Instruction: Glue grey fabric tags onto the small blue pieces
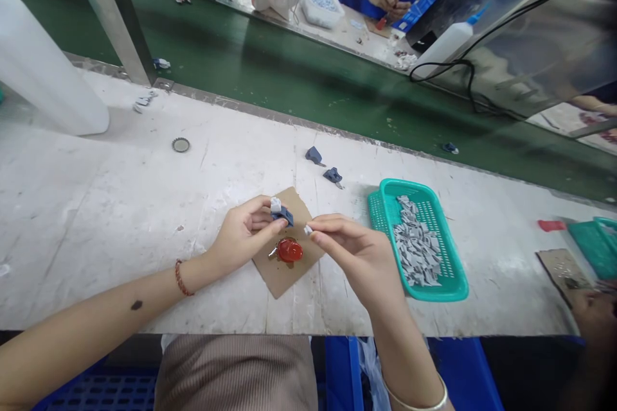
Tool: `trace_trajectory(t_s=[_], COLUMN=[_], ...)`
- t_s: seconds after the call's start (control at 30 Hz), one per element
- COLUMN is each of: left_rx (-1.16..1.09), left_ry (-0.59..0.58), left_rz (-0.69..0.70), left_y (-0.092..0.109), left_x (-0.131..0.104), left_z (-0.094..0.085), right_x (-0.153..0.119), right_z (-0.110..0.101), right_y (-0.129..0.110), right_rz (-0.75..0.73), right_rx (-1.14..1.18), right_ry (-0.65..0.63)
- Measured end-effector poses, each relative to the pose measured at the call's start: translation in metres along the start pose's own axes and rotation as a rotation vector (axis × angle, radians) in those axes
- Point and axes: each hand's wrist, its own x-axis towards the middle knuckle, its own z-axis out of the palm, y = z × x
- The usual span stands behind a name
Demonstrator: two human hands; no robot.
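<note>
My left hand [245, 234] holds a dark blue part [283, 216] with a light grey piece [275, 205] at its upper end, over the left edge of a brown cardboard square [276, 282]. Between the thumb and index finger of my right hand [359, 250] is a small light grey piece [308, 230], a short gap away from the blue part. A small red container [290, 250] of shiny liquid sits on the cardboard just below my hands. To the right, a green basket [456, 270] holds many small grey pieces [417, 247].
Two dark blue parts [313, 155] lie beyond the cardboard. A bottle cap [180, 144] and a large white bottle [53, 77] are at the left. Behind the table runs a green belt [270, 70]. Across it a person's hands [388, 0] work; another hand [595, 318] is at far right.
</note>
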Motion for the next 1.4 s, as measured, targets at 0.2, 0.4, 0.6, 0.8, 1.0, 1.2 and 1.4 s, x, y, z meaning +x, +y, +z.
trace_trajectory(t_s=[0.2,0.4,0.6,0.8,1.0,1.2,1.4], left_rx=[-0.005,-0.038,-0.027,-0.017,0.013,0.005,-0.037], left_ry=[-0.002,0.008,0.037,0.075,0.088,0.038,-0.069], left_rz=[-0.005,0.003,-0.023,-0.022,0.014,-0.039,-0.091], left_y=[0.001,0.002,0.003,0.004,0.004,0.006,0.007], left_x=[-0.002,-0.002,-0.001,-0.001,-0.001,0.0,0.003], left_z=[0.0,0.001,0.001,0.003,0.003,0.001,-0.002], right_x=[0.018,0.025,0.026,0.025,0.017,0.017,0.015], right_z=[0.006,0.014,0.015,0.014,0.02,0.018,0.024], right_y=[-0.004,-0.006,-0.008,-0.008,-0.011,-0.007,0.003], right_rz=[0.088,0.068,-0.018,0.018,-0.073,0.095,0.257], right_rx=[0.179,0.157,0.015,0.021,-0.081,0.226,0.44], right_ry=[0.025,-0.05,-0.063,-0.099,-0.036,-0.091,-0.031])
